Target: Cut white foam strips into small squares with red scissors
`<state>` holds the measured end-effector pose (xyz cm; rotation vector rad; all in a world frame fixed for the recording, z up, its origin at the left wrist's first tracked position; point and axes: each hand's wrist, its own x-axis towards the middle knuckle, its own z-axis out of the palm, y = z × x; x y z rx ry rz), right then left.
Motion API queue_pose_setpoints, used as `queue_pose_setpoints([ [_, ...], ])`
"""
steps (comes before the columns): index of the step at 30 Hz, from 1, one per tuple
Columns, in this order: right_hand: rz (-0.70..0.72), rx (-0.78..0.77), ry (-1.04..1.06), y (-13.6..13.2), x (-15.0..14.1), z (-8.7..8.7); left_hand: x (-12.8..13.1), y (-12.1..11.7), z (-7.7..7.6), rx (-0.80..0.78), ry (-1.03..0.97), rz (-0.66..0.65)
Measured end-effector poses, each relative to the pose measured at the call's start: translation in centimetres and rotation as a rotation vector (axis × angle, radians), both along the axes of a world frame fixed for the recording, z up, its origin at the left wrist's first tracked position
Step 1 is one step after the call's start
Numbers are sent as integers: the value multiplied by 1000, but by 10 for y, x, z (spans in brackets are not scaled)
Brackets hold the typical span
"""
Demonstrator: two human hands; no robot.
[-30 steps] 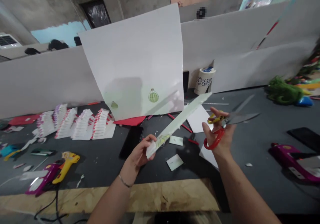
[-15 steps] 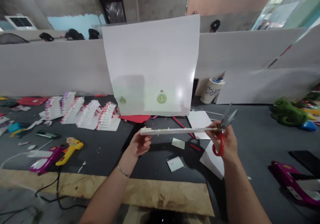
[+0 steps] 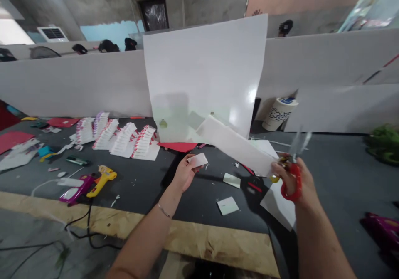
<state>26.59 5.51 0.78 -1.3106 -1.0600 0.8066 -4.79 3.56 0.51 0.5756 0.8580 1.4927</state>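
Note:
Between the thumb and fingers of my left hand [image 3: 183, 174] is a small white piece of paper [image 3: 199, 159]. My right hand [image 3: 301, 183] grips red-handled scissors [image 3: 292, 185], their blurred blades pointing up and apart. The same hand also pinches the lower right end of a long white paper strip [image 3: 235, 144], which slants up to the left in front of a standing white board [image 3: 202, 71]. A gap separates the strip from the small piece. On the dark table below lie two pale paper pieces, one nearer [image 3: 227, 206] and one farther [image 3: 232, 180].
Pleated white-and-red paper pieces [image 3: 145, 141] stand in rows at the left. A yellow glue gun [image 3: 101, 181] lies by a purple device [image 3: 76, 191] with cables hanging off the table. A white cup [image 3: 278, 114] stands right of the board; a green tangle [image 3: 385, 144] lies farther right.
The long strip, earlier level between both hands, now tilts and has left my left hand. A small paper piece now shows in that hand. The view has turned slightly left.

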Motion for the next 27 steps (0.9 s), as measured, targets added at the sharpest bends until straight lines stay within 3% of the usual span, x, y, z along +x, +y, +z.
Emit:
queue_pose_setpoints([
  [7,97,10,4,2,3,-6,-16,8,7,-16,-119,175],
  [14,174,97,12,3,-1,-6,-19,8,16,-31,41,201],
  [19,99,122,46,-10,-42,-5,6,-3,1,-32,327,15],
  [23,159,89,92,-32,-89,-14,32,-21,-14,-21,434,-195],
  [27,344,51,102,-47,-107,-19,40,-29,-15,-59,379,-151],
])
